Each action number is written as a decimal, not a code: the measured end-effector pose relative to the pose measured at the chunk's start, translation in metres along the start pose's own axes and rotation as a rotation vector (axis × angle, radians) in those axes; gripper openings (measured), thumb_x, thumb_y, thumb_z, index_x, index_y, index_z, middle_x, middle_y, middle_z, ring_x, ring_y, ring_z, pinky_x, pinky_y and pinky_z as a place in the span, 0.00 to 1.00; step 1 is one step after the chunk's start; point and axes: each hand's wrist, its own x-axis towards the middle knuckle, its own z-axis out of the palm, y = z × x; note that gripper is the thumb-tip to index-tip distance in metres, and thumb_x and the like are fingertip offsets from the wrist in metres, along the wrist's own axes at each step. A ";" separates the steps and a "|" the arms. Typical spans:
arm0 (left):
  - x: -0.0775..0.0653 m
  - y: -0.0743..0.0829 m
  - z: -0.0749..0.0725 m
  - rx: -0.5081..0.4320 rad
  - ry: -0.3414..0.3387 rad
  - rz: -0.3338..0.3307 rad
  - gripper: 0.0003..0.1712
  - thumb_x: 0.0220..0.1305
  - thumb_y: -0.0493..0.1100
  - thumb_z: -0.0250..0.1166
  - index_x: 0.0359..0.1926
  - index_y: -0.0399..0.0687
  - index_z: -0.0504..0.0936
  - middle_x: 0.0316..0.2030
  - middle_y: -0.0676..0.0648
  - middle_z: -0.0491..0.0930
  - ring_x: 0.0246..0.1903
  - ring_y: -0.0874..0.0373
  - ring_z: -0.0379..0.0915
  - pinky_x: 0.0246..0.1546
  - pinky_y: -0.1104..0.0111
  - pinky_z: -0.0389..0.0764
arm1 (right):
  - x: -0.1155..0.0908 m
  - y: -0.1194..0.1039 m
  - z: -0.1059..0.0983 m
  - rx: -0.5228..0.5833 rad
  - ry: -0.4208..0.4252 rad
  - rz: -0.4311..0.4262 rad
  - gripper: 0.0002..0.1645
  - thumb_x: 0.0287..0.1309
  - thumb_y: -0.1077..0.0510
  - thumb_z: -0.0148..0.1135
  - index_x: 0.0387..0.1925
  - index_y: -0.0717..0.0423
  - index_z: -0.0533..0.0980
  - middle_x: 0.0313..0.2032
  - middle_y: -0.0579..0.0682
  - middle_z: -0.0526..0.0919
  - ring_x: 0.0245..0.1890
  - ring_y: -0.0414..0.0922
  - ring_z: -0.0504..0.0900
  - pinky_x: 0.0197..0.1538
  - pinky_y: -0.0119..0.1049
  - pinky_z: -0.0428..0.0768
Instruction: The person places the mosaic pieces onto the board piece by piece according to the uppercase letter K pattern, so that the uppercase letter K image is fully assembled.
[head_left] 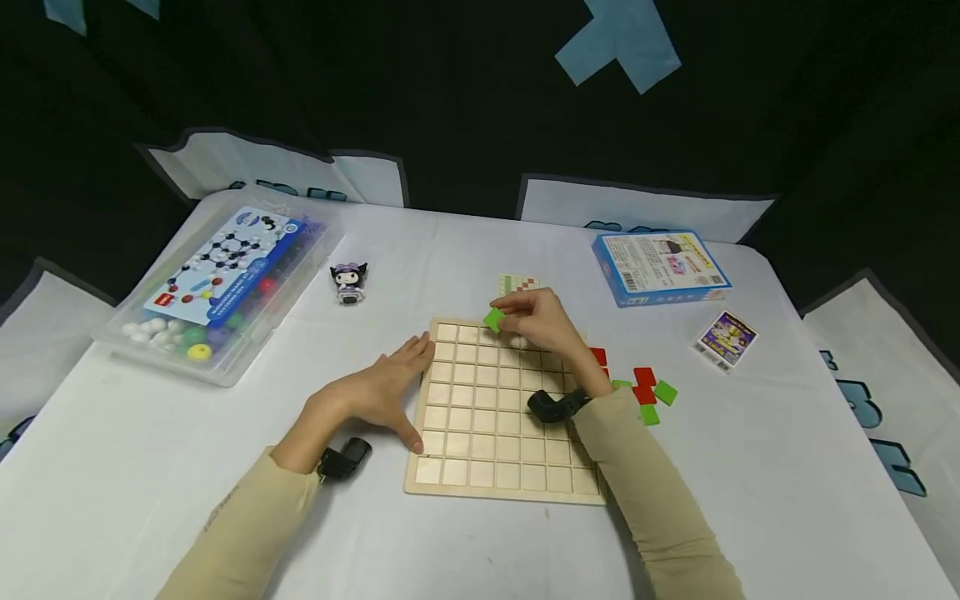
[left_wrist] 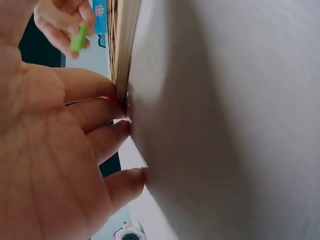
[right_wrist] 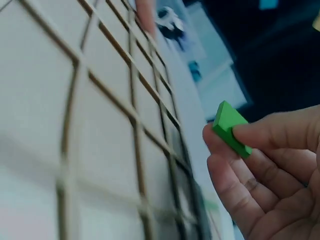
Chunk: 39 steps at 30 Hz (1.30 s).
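Observation:
A wooden grid board with square cells lies in front of the person. The right hand pinches a green square tile between thumb and fingers, over the board's far edge. Along the board's left edge rests the left hand, fingers spread, fingertips against the wooden rim in the left wrist view. Several loose tiles lie right of the board, among them a red tile and a green tile; the right forearm partly hides others. Behind the board is a small pattern card with coloured squares.
At the left stands a clear plastic case of coloured balls. A small figurine is behind the left hand. Back right are a blue box and a small purple-faced box. White cloth covers the table.

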 end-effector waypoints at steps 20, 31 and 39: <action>-0.003 0.009 -0.002 0.114 0.044 -0.019 0.78 0.29 0.58 0.83 0.74 0.33 0.46 0.76 0.40 0.37 0.76 0.45 0.36 0.72 0.47 0.52 | 0.007 -0.008 0.045 -0.162 0.110 -0.034 0.09 0.55 0.66 0.64 0.37 0.64 0.85 0.37 0.59 0.86 0.35 0.51 0.85 0.50 0.49 0.80; -0.003 0.009 -0.004 0.106 0.025 -0.017 0.79 0.30 0.58 0.83 0.74 0.34 0.43 0.76 0.39 0.35 0.74 0.42 0.42 0.71 0.47 0.54 | 0.005 -0.010 0.046 -0.265 0.081 -0.073 0.09 0.55 0.66 0.64 0.38 0.64 0.85 0.36 0.56 0.85 0.32 0.47 0.81 0.33 0.29 0.77; -0.001 0.008 -0.003 0.119 0.029 -0.016 0.79 0.29 0.58 0.83 0.74 0.33 0.43 0.76 0.38 0.36 0.74 0.42 0.42 0.71 0.48 0.55 | 0.008 -0.014 0.050 -0.330 0.072 -0.079 0.07 0.53 0.69 0.62 0.35 0.65 0.82 0.32 0.56 0.79 0.29 0.46 0.76 0.32 0.31 0.74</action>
